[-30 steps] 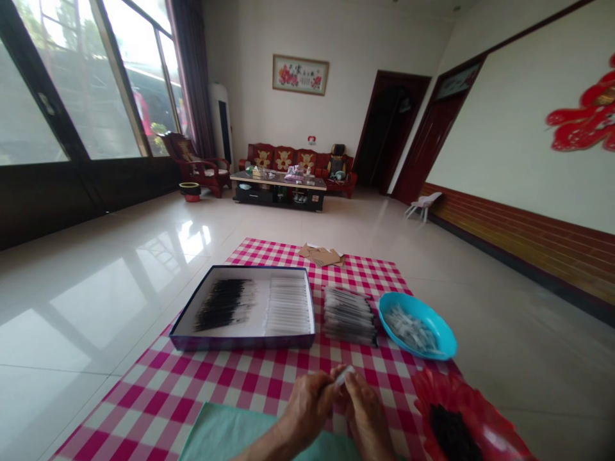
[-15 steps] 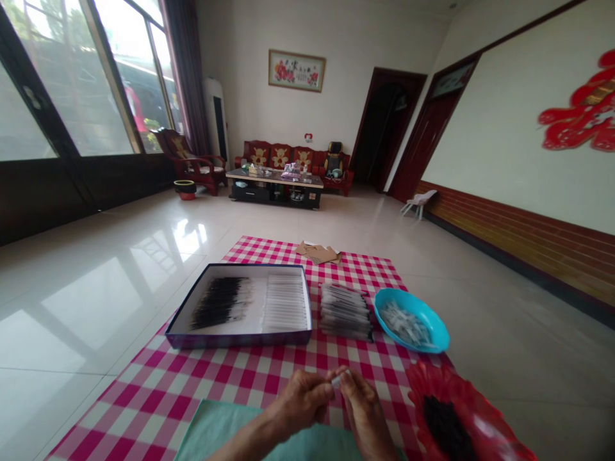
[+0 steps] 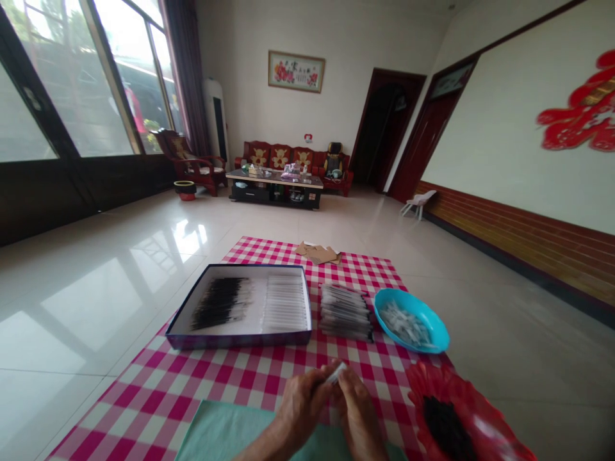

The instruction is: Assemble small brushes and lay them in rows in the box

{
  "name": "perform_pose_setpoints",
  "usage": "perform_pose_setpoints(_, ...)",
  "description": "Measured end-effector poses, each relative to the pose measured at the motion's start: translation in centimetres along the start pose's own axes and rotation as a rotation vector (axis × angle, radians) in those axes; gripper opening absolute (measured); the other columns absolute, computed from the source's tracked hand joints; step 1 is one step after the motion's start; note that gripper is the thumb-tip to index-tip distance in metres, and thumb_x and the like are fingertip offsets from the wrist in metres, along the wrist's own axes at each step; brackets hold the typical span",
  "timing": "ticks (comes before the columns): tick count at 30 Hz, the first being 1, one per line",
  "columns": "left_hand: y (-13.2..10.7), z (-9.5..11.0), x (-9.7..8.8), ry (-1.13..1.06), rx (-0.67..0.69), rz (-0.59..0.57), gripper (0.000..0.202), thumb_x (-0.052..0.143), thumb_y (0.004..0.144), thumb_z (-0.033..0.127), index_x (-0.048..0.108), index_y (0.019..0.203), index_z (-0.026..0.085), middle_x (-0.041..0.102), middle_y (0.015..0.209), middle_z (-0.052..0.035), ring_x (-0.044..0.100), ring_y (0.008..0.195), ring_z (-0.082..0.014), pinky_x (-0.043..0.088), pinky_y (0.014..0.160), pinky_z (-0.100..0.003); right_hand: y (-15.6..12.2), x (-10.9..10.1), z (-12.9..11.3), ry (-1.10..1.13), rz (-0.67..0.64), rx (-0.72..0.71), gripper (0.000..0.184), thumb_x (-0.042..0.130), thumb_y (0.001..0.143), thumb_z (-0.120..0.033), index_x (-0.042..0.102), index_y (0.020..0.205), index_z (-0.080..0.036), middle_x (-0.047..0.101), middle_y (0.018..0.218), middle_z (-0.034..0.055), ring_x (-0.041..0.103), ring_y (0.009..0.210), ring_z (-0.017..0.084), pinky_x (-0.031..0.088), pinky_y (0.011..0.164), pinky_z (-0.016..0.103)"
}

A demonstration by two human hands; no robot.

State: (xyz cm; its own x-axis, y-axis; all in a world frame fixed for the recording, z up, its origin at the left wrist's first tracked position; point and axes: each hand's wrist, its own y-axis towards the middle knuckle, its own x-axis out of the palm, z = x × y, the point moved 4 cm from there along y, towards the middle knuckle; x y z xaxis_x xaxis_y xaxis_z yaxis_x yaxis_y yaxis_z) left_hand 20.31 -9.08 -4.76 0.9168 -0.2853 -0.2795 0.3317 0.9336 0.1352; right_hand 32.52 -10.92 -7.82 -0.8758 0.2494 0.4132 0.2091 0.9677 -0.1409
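Observation:
My left hand and my right hand meet above the front of the checked cloth, fingers pinched. Between them is a small whitish plastic piece, held by both and partly hidden by the fingertips. Ahead of the hands lies a pile of slim translucent pen-like tubes with dark ends. To its right, a blue bowl holds many small whitish pieces. On the left stands a shallow box with black slender sticks and a row of clear tubes.
A red flower-shaped dish with a dark centre sits at the right front. Under my forearms lies a pale green cloth. Brown cardboard pieces rest at the far edge of the checked tablecloth. A low table and sofa stand beyond.
My left hand has shifted a little right, closer against my right hand. The small whitish piece has risen slightly between the fingers. Everything on the table stays put.

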Motion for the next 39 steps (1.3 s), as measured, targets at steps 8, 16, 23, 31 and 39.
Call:
perform_pose_setpoints(8,-1.0,0.7,0.5,0.176,0.08,-0.057,0.036,0.035,0.092,0.039,0.065,0.095,0.019,0.069,0.078,-0.0067,0.064,0.072,-0.0156,0.048,0.065,-0.023,0.1,-0.9,-1.8,0.023,0.211,-0.108,0.029,0.073,0.065,-0.047,0.071,0.082,-0.024,0.074,0.086,0.0036,0.067,0.087,0.024,0.051,0.08,0.037)
perform_pose_setpoints(16,-2.6,-2.3,0.5,-0.409,-0.437,-0.256,0.051,0.052,0.069,0.067,0.052,0.07,0.016,0.043,0.042,0.0071,0.028,0.031,-0.0045,0.017,0.032,-0.019,0.8,0.1,-3.9,0.282,0.105,-0.068,0.029,0.075,0.066,-0.041,0.068,0.088,-0.023,0.074,0.081,0.0025,0.068,0.084,0.022,0.05,0.085,0.041)
perform_pose_setpoints(23,-1.7,-3.0,0.1,-0.355,-0.363,-0.268,0.048,0.05,0.075,0.061,0.056,0.083,0.014,0.046,0.047,0.0067,0.032,0.034,-0.0053,0.022,0.035,-0.019,0.8,-0.6,-0.1,0.209,0.112,0.081,0.039,0.074,0.068,-0.041,0.061,0.099,-0.022,0.073,0.085,0.003,0.068,0.082,0.021,0.052,0.065,0.03)
perform_pose_setpoints(31,4.5,2.5,-8.0,0.4,0.181,0.02,0.023,0.047,0.087,0.031,0.067,0.088,0.02,0.061,0.078,-0.0011,0.056,0.073,-0.0122,0.041,0.069,-0.021,0.8,-0.8,0.7,0.071,0.05,0.056,0.034,0.069,0.075,-0.041,0.059,0.102,-0.022,0.072,0.084,0.0011,0.067,0.081,0.02,0.051,0.07,0.03)
perform_pose_setpoints(39,17.0,-0.4,-12.0,0.953,0.109,0.083,0.022,0.05,0.084,0.02,0.07,0.094,0.02,0.063,0.095,-0.0079,0.056,0.094,-0.0207,0.042,0.082,-0.03,0.8,-0.3,0.4,0.014,0.131,0.025,0.041,0.073,0.064,-0.05,0.063,0.094,-0.023,0.072,0.074,0.0023,0.067,0.07,0.023,0.051,0.061,0.031)
